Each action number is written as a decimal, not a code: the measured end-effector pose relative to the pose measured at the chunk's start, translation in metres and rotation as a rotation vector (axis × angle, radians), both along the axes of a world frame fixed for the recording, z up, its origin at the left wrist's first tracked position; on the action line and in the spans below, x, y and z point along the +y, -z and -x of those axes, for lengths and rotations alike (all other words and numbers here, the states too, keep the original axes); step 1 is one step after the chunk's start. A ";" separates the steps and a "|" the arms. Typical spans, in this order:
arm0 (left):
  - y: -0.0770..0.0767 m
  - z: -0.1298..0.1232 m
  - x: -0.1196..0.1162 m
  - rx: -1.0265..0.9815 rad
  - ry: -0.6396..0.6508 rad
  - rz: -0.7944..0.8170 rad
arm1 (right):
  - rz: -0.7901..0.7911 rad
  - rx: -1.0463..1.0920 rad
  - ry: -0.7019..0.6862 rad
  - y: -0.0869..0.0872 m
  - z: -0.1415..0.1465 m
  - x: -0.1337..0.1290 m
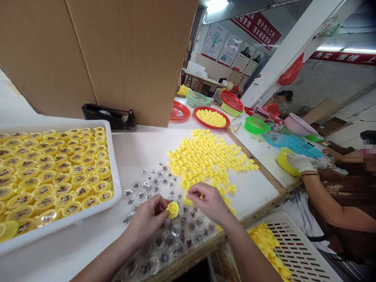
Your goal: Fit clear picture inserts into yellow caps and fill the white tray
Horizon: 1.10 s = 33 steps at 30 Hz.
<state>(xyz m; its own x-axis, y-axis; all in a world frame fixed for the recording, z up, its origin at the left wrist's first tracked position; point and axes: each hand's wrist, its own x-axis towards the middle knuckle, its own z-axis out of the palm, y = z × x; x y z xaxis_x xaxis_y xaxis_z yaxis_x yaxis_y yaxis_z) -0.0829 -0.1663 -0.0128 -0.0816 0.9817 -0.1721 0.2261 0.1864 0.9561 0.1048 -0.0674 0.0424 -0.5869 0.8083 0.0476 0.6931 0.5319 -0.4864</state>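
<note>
"Fingers of the left hand are clamped on a small yellow cup, held by its side just above the tabletop."

"How does the cup look?"

"Bright, round and short-walled, tilted so that its open mouth shows, with raised shapes inside too small to make out."

"And the right hand?"

"Bent over loose yellow pieces just beside the left, its fingertips drawn close together; whether they grip anything, one cannot tell."

"What else is hard to see?"

"Clear domes with dark printed figures lie scattered beneath the hands, the prints too fine to identify. The left forearm covers some of them, and both arms run out of the frame at the bottom."

"Farther out?"

"A heap of yellow pieces spreads beyond the hands. At left, a white tray, cut off by the frame's edge, carries rows of yellow cups with printed tops. Behind it, tall cardboard blocks the view, a black tape dispenser at its foot."

"Across the way?"

"A red plate of yellow pieces sits past the heap. At right, a co-worker's gloved hand is at a yellow bowl, the worker's body partly out of frame. Below, a pale slotted basket holds more yellow pieces, partly hidden by the right forearm."
</note>
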 end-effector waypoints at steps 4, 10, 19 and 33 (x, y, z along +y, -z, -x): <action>-0.001 0.002 0.001 -0.009 -0.011 0.022 | -0.085 -0.211 0.237 0.005 -0.046 0.057; 0.005 0.004 0.001 -0.023 -0.016 0.008 | -0.035 -0.501 0.226 0.029 -0.074 0.092; 0.000 0.005 0.002 -0.046 -0.093 0.026 | -0.072 -0.630 0.152 0.030 -0.095 0.090; 0.015 0.010 0.003 -0.105 -0.029 0.036 | -0.227 -0.464 0.049 0.030 -0.070 0.090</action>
<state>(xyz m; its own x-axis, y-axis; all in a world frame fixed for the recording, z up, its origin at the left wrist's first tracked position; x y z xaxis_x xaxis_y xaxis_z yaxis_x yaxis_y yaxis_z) -0.0928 -0.1636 -0.0280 -0.0897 0.9722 -0.2165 0.1193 0.2263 0.9667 0.1750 0.0224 0.0127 -0.5494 0.8350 -0.0311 0.8353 0.5498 0.0020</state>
